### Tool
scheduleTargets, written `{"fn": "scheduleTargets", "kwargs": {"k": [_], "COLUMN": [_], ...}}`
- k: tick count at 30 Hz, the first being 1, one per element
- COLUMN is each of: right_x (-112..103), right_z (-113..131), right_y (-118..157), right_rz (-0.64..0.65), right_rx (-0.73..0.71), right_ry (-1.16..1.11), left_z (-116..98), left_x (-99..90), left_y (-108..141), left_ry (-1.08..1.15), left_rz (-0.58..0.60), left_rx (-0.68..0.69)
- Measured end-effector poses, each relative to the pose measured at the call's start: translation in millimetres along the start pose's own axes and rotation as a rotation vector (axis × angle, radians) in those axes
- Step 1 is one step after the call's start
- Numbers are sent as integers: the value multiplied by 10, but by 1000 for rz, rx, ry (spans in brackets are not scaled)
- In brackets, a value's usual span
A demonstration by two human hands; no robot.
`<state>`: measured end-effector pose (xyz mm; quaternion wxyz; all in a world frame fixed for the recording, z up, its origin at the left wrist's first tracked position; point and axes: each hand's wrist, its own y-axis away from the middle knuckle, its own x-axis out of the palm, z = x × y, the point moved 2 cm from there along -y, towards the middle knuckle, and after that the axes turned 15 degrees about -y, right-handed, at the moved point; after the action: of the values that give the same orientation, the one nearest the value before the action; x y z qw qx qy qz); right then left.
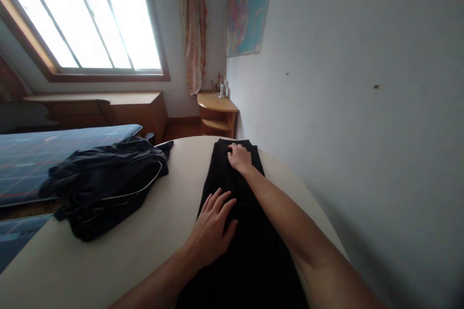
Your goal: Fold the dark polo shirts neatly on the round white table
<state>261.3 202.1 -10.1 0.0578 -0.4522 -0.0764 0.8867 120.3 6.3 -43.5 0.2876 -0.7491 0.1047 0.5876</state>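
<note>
Black trousers point(252, 241) lie flat and lengthwise on a pale table point(152, 231), narrower at the far end and running toward me past the bottom of the view. My left hand point(215, 227) rests on their left side, about midway along, with its fingers spread. Farther off, my right hand point(239, 156) lies palm down near the trousers' far edge, its fingers bent a little and apart. Neither hand visibly grips the cloth. On the table's left side sits a crumpled heap of dark clothes point(108, 173) with a thin white trim line.
A white wall point(362, 154) runs close along the table's right side. Left of the table is a bed with a blue checked mattress point(21, 159). Beyond stand a wooden desk point(134, 98) under the window point(97, 19) and a small corner shelf point(217, 102).
</note>
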Motion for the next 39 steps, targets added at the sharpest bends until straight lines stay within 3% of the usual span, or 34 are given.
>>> {"fn": "scheduleTargets", "kwargs": {"k": [3, 9, 17, 25, 29, 33, 39], "right_x": [-30, 90, 328, 555, 487, 296, 35], "right_z": [-13, -6, 95, 152, 82, -44, -254], "right_y": [184, 374, 180, -93, -96, 96, 607], "right_rz": [19, 270, 412, 364, 239, 160, 242], "right_rx": [95, 192, 99, -6, -123, -211, -163], "right_ry": [92, 114, 93, 4, -128, -126, 28], "left_z": [-5, -7, 51, 132, 203, 277, 344], "left_x": [42, 64, 19, 2, 14, -13, -65], "left_y": [43, 63, 24, -8, -12, -30, -42], "left_ry": [-76, -126, -94, -121, -130, -113, -118], "left_rz": [106, 196, 176, 151, 168, 174, 201], "left_rx": [-27, -76, -129, -163, -142, -122, -101]}}
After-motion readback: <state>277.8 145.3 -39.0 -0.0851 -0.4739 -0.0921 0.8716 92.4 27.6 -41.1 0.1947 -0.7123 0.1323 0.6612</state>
